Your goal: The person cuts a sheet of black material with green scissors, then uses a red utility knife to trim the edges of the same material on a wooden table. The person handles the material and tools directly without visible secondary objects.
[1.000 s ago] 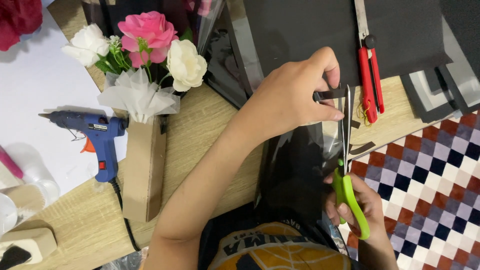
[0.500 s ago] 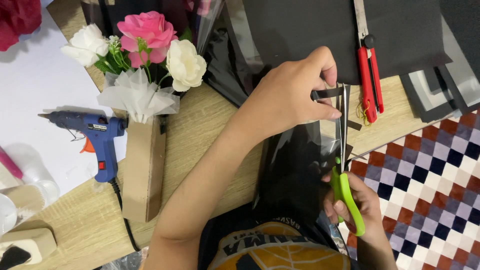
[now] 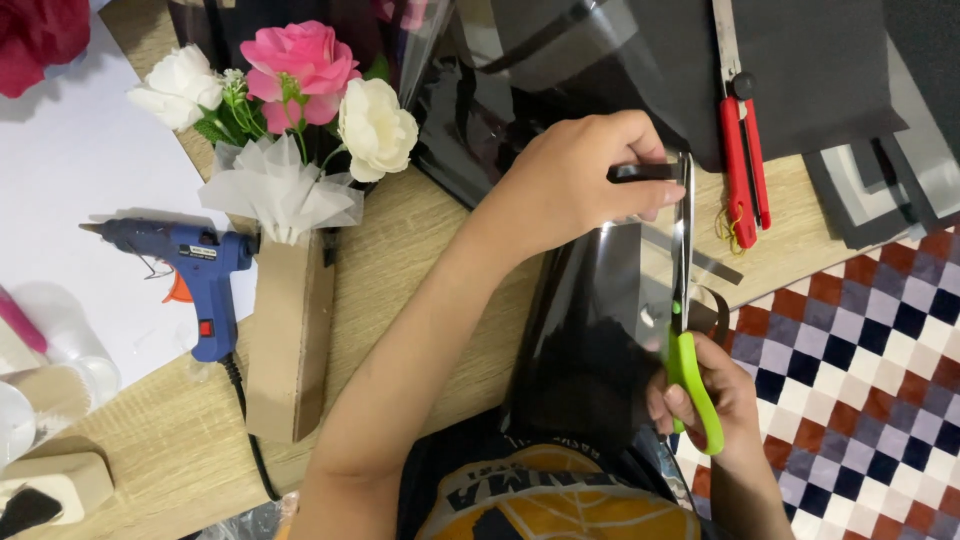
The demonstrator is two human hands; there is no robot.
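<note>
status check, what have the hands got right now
Left hand pinching black sheet taut. Right hand gripping green scissors, blades along the sheet edge. Red cutter lies beside, clear of the cut.

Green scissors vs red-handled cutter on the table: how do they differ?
The green scissors are held in the right hand, blades along the black sheet; the red cutter lies untouched on the table. Scissors' handles are green, cutter's red. Both point lengthwise away from the person.

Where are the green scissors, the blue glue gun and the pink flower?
green scissors [image 3: 694, 392]: head view, on the green handle.
blue glue gun [image 3: 205, 268]: head view, on its body.
pink flower [image 3: 297, 58]: head view, on the petals.
</note>
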